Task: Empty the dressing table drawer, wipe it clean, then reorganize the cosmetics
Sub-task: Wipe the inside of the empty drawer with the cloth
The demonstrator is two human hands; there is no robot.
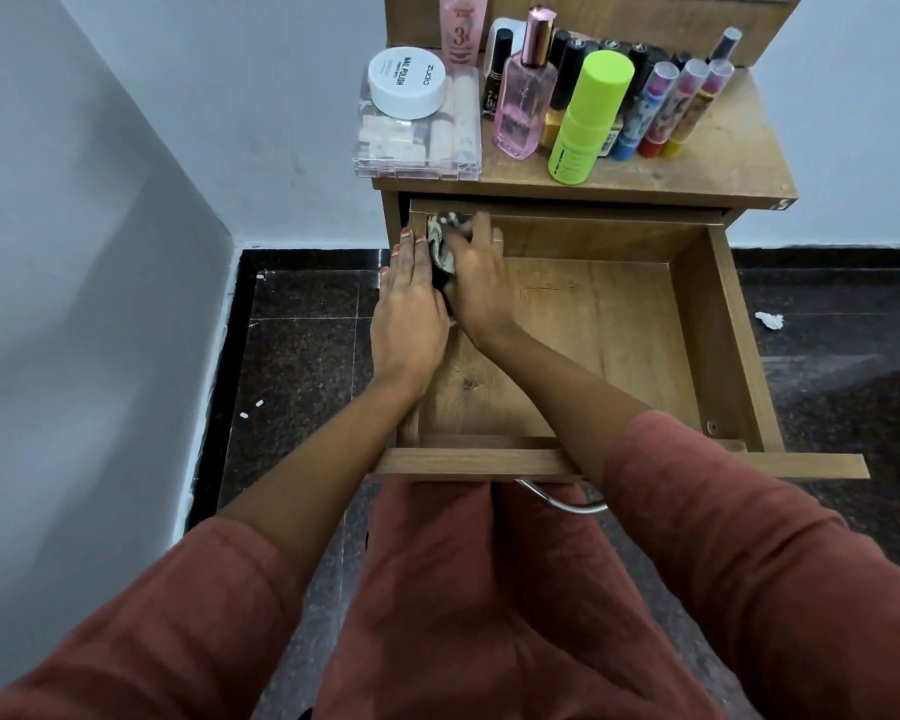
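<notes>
The wooden drawer (697, 324) is pulled out, with only my hands and a cloth inside it. My right hand (476, 283) presses a patterned black-and-white cloth (440, 236) into the drawer's back left corner, fingers curled over it. My left hand (411, 304) lies on the drawer's left wall with straight fingers, beside the cloth. The cosmetics stand on the dressing table top (723, 158): a lime green bottle (591, 116), a pink perfume bottle (523, 90), several lipsticks (681, 106), a white nail polish jar (408, 81) on a clear plastic box (417, 142).
A pink tube (461, 28) stands at the back of the table. A metal drawer handle (562, 498) curves under the drawer front above my lap. Dark speckled floor lies on both sides, with a white scrap (769, 320) at the right. A grey wall stands at the left.
</notes>
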